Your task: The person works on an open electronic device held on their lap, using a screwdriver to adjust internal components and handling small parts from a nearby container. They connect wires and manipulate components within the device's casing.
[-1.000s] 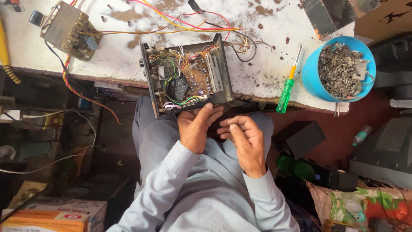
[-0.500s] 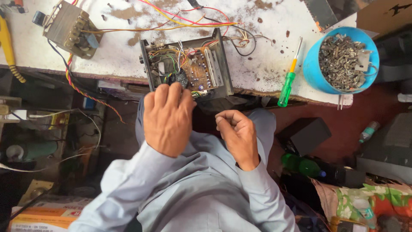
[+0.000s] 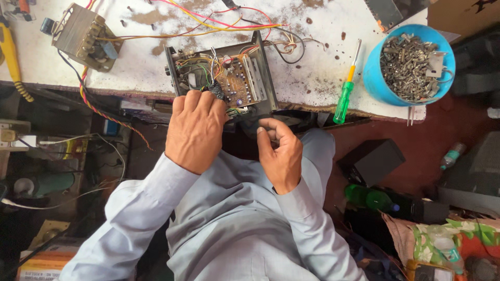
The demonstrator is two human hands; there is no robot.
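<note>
A: Left hand (image 3: 195, 130)?
B: Palm down, fingers spread over the open amplifier chassis (image 3: 221, 78) at the workbench (image 3: 312, 78) edge, touching its wiring; grasp hidden, can't tell.
A: Right hand (image 3: 281, 153)?
B: Loosely curled, empty, just below the chassis. Green screwdriver (image 3: 346, 86) lies nearby.

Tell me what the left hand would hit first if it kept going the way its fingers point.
The left hand points up-frame into the open black metal chassis. Its fingertips already sit at the near edge, so it would probably first meet the bundle of coloured wires beside the brown circuit board; depth is unclear.

Orange-and-white carton (image 3: 44, 263) (rectangular) at bottom left; brown box (image 3: 463, 18) top right.
</note>
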